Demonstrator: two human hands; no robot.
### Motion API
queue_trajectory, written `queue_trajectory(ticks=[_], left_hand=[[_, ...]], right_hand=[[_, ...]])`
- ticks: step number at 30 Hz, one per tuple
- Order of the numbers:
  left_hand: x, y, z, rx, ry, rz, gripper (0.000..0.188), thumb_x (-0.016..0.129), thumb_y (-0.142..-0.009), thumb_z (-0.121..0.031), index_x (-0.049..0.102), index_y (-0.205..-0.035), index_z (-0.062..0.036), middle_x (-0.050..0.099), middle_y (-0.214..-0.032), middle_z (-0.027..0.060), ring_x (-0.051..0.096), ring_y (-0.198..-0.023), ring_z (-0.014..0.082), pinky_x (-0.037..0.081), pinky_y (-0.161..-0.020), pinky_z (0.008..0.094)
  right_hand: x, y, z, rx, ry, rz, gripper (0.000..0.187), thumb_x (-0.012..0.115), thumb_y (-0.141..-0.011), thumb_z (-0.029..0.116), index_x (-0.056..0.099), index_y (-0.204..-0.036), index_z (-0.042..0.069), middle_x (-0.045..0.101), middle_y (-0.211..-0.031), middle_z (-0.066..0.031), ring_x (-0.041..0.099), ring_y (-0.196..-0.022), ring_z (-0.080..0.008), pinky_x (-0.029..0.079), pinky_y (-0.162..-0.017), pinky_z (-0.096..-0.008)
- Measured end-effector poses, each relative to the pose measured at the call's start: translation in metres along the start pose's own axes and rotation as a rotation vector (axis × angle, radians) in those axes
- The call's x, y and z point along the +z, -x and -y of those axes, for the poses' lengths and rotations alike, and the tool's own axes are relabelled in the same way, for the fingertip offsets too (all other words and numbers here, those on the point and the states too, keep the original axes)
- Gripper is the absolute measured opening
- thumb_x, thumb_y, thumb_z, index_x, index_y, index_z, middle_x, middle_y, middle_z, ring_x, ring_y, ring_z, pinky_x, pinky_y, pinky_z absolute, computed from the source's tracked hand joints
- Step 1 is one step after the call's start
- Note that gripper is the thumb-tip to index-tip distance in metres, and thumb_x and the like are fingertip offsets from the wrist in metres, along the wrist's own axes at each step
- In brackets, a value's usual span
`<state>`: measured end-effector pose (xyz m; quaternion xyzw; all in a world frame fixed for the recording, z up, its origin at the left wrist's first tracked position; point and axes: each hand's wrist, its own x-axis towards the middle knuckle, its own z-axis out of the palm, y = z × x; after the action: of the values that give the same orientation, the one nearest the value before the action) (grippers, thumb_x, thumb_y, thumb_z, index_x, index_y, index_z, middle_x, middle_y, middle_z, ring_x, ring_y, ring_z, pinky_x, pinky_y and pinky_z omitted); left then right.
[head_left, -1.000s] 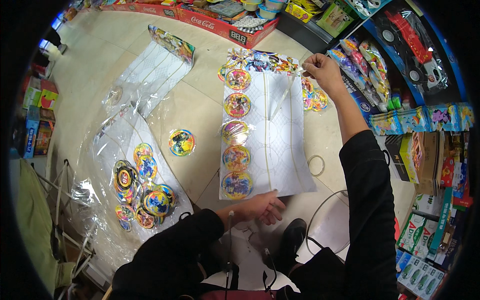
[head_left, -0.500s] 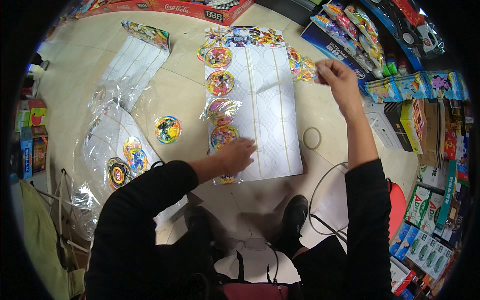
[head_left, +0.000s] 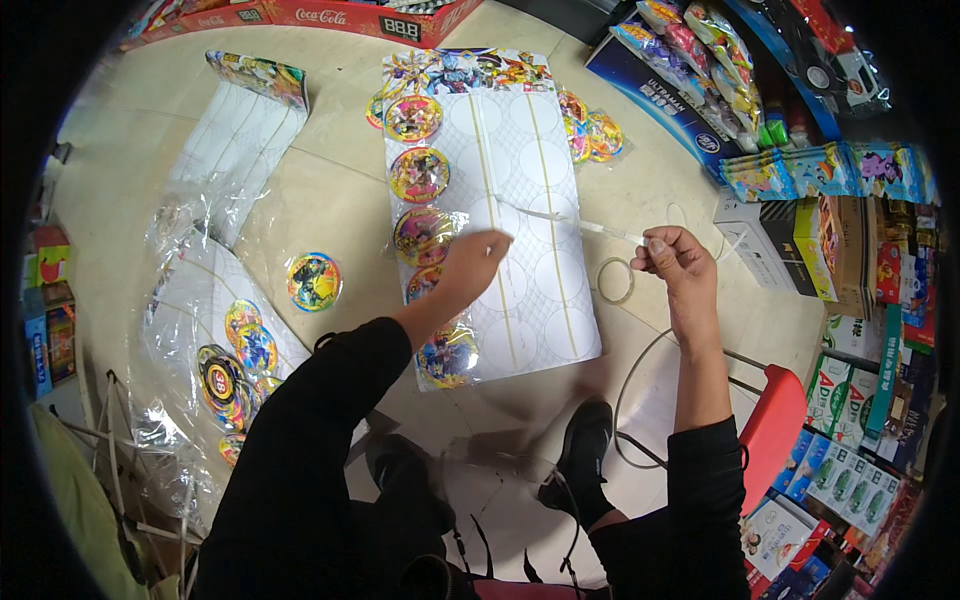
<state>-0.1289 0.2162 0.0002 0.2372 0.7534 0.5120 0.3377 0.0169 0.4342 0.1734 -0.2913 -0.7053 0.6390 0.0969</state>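
Right hand [head_left: 678, 268]: thumb and forefinger pinched on a thin pale strip [head_left: 607, 231], off the board's right side. From the fingertips the strip runs leftward over the board [head_left: 550, 300]; whether its far end is stuck down, I cannot tell from where I stand. Left hand [head_left: 468, 268]: fingers curled and blurred, over the board's left half, partly hiding a disc; I cannot tell whether they grip anything. Board: flat on the floor [head_left: 360, 230], its picture header [head_left: 470, 72] at the end away from the person, round printed discs [head_left: 420, 174] down the left column, blank circles in the others. Just right of the board: a pale ring [head_left: 615, 280], lying flat; higher up, a cluster of discs [head_left: 603, 135]. Left of the board: a loose disc [head_left: 315, 282]; farther out, a second board [head_left: 235, 130] and a disc pile [head_left: 222, 385] amid clear plastic [head_left: 165, 410]. Outermost right: a carton [head_left: 820, 245] and a red seat [head_left: 773, 440].
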Motion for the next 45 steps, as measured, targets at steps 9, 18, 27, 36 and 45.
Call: queue_trajectory(ticks=[9, 18, 27, 36, 45], left_hand=[[0.039, -0.006, -0.049, -0.434, 1.201, -0.100, 0.024, 0.056, -0.090, -0.001, 0.053, -0.113, -0.0026, 0.062, -0.121, 0.0164, 0.067, -0.104, 0.0339, 0.055, -0.088, 0.0434], [0.054, 0.050, -0.040, -0.361, 1.009, 0.147, 0.018, 0.060, -0.096, -0.008, 0.060, -0.113, -0.0004, 0.067, -0.096, 0.0098, 0.065, -0.081, 0.0168, 0.056, -0.078, 0.0323], [0.060, 0.105, -0.045, -0.550, 0.941, 0.193, 0.017, 0.057, -0.101, -0.015, 0.061, -0.109, -0.0008, 0.068, -0.094, 0.0094, 0.065, -0.075, 0.0155, 0.056, -0.072, 0.0308], [0.083, 0.156, -0.029, -0.633, 0.838, 0.511, 0.016, 0.058, -0.099, -0.013, 0.062, -0.110, -0.0010, 0.069, -0.096, 0.0082, 0.066, -0.076, 0.0152, 0.057, -0.070, 0.0313], [0.073, 0.168, 0.008, 0.352, -0.786, 1.096, 0.032, 0.056, -0.091, -0.035, 0.075, -0.092, -0.0088, 0.074, -0.085, 0.0121, 0.072, -0.076, 0.0278, 0.057, -0.072, 0.0399]], right_hand=[[0.008, 0.030, -0.002, 0.012, 0.017, 0.011, 0.016, 0.064, -0.097, 0.013, 0.065, -0.104, -0.002, 0.068, -0.090, -0.0050, 0.066, -0.080, -0.0133, 0.052, -0.079, -0.0273], [0.014, 0.052, -0.019, 0.022, -0.008, 0.027, 0.010, 0.065, -0.096, 0.005, 0.065, -0.104, -0.001, 0.068, -0.091, -0.0040, 0.064, -0.080, -0.0116, 0.052, -0.078, -0.0259], [0.028, 0.074, -0.040, 0.057, 0.211, 0.027, 0.005, 0.071, -0.088, 0.000, 0.067, -0.092, 0.000, 0.066, -0.084, -0.0007, 0.059, -0.078, -0.0082, 0.049, -0.074, -0.0232], [0.041, 0.109, -0.081, 0.271, 0.170, 0.073, 0.008, 0.071, -0.085, -0.004, 0.066, -0.091, 0.000, 0.065, -0.082, 0.0004, 0.058, -0.074, -0.0062, 0.048, -0.069, -0.0221], [0.060, 0.137, -0.178, 0.381, 0.211, 0.033, 0.010, 0.073, -0.085, 0.002, 0.069, -0.093, -0.001, 0.068, -0.083, -0.0021, 0.061, -0.076, -0.0078, 0.051, -0.071, -0.0240]])
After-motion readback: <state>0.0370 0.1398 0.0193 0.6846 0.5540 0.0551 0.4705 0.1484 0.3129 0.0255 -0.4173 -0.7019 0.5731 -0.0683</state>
